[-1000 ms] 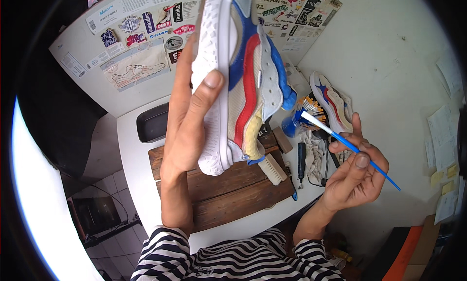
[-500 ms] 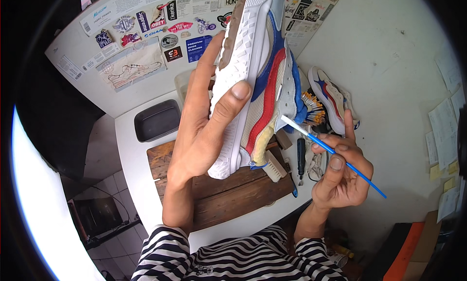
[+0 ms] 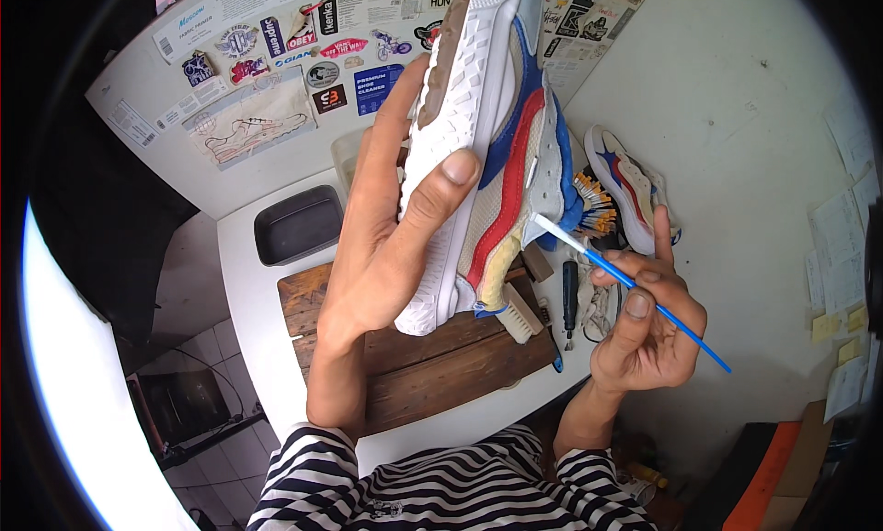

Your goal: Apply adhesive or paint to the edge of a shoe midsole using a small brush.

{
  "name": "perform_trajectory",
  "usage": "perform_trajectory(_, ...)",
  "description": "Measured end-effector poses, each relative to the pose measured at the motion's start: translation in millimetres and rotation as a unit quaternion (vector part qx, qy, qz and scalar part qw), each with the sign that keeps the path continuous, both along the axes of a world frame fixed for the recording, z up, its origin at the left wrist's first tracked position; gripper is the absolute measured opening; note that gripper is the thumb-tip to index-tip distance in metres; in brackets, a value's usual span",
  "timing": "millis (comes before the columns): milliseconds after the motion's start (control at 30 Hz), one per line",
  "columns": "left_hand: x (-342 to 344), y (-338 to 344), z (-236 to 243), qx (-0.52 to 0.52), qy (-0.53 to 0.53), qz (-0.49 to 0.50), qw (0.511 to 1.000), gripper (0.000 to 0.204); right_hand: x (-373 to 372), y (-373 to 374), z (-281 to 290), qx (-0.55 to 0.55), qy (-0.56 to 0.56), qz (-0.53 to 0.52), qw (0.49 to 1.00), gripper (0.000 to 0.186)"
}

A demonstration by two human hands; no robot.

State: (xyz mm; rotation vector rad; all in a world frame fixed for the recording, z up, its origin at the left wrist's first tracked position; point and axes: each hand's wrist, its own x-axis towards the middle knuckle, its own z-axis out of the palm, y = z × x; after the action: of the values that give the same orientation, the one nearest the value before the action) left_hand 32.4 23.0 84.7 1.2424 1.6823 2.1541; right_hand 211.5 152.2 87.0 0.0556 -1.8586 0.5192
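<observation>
My left hand [image 3: 386, 218] grips a sneaker [image 3: 501, 182] around its thick white sole, with the thumb across the sole's edge. The shoe is held up on its side, its toe or heel end out past the top of the picture. Its upper is beige mesh with red, blue, pale grey and yellow parts. Between thumb and fingers my right hand [image 3: 648, 324] pinches a slim paintbrush [image 3: 635, 287] with a blue handle, its little or outer finger raised. The brush's white tip meets the pale grey panel near the shoe's collar.
A wooden board [image 3: 432, 375] lies on the white table below the shoe. Around it are a black tray [image 3: 297, 226], a scrub brush [image 3: 521, 318] and a black pen-like tool [image 3: 570, 296]. A matching sneaker [image 3: 625, 182] stands behind, beside a bundle of orange-tipped sticks [image 3: 596, 205].
The sneaker has shifted very slightly to the right in my left hand's grip. The brush tip has moved a little up and right along the grey panel.
</observation>
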Motion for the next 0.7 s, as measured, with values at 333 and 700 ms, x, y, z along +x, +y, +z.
perform_trajectory(333,-3.9,0.0,-3.8,-0.006,0.019,0.01,1.0,0.077,-0.2,0.1,0.0,0.015,-0.003,-0.003,1.0,0.012)
perform_trajectory(700,-2.5,0.1,-3.2,-0.008,0.021,0.012,1.0,0.077,-0.5,-0.2,0.7,0.04,-0.008,-0.012,0.999,0.012)
